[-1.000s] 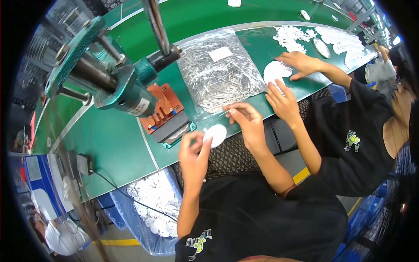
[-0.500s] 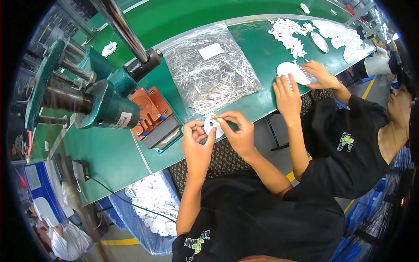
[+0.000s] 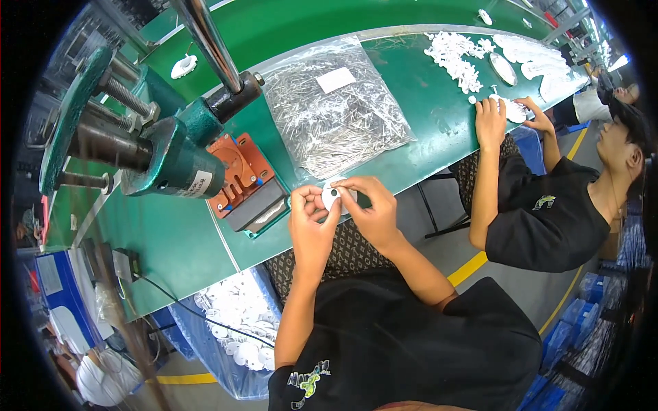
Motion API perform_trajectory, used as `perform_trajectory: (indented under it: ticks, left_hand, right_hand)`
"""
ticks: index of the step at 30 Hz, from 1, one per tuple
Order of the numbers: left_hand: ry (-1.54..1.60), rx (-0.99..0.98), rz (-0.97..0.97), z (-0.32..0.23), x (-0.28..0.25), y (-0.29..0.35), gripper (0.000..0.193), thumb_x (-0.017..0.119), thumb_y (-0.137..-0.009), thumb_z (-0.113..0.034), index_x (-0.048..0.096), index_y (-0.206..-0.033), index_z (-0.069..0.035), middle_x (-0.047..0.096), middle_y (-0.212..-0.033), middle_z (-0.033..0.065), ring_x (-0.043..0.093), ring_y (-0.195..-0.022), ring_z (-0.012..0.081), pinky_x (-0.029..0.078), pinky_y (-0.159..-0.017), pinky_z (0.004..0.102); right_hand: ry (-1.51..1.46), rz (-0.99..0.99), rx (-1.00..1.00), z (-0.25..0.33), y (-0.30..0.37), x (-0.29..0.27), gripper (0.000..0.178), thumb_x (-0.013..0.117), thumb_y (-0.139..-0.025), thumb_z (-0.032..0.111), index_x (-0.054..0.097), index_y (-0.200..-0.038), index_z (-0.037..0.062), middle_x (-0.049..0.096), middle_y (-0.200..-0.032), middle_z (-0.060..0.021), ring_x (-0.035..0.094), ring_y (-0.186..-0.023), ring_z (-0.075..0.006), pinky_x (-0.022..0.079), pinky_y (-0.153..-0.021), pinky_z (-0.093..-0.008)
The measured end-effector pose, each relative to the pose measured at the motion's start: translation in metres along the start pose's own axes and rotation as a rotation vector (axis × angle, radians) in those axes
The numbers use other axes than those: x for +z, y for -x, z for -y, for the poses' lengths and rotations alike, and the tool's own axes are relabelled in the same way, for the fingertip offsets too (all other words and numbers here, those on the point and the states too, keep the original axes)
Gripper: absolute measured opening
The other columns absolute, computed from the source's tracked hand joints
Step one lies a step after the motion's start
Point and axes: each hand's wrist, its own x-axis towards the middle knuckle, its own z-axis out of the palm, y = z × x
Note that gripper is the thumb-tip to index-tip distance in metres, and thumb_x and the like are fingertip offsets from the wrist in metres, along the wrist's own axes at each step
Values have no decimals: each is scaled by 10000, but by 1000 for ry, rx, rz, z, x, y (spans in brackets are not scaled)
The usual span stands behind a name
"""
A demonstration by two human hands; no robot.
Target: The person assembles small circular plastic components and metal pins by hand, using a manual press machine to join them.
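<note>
Both my hands hold one round white plastic disc (image 3: 330, 197) with a dark hole in it, just past the near edge of the green table. My left hand (image 3: 312, 218) pinches its left side between thumb and fingers. From the other side my right hand (image 3: 370, 209) grips it, thumb and fingertips close to the hole. The fingers cover much of the disc. Beyond my hands lies a clear plastic bag (image 3: 336, 109) full of thin metal pins, a white label on top. To the left sits an orange fixture (image 3: 236, 171) on the base of a green press.
The green press (image 3: 171, 161) with its steel lever (image 3: 209, 44) rises at the left. A blue-lined bin (image 3: 236, 329) of white discs stands below the table edge, a black cable across it. On the right, a co-worker (image 3: 541, 205) handles white parts near a pile of small white pieces (image 3: 456, 58).
My hands stay almost in place, and the disc turns slightly between my fingers. The co-worker has shifted right, drawing their hands and white parts away. The view moves a little.
</note>
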Motion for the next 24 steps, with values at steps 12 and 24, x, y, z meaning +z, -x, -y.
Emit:
perform_trajectory:
  ticks: [12,24]
  left_hand:
    - [-244,280,-94,24,3,17,371,722,-798,43,364,-855,-37,437,-799,61,441,-608,116,447,-510,257]
    - [-613,973,-24,14,-19,42,353,778,-670,34,504,-875,-49,525,-911,95,632,-868,305,543,-713,406]
  right_hand:
    - [369,233,-153,27,-4,-8,238,746,-768,81,679,-989,27,668,-1083,-110,642,-916,-297,521,-783,-388]
    - [-31,423,87,61,-5,-24,361,748,-769,47,678,-1121,6,667,-1199,-156,651,-1099,-284,500,-945,-359]
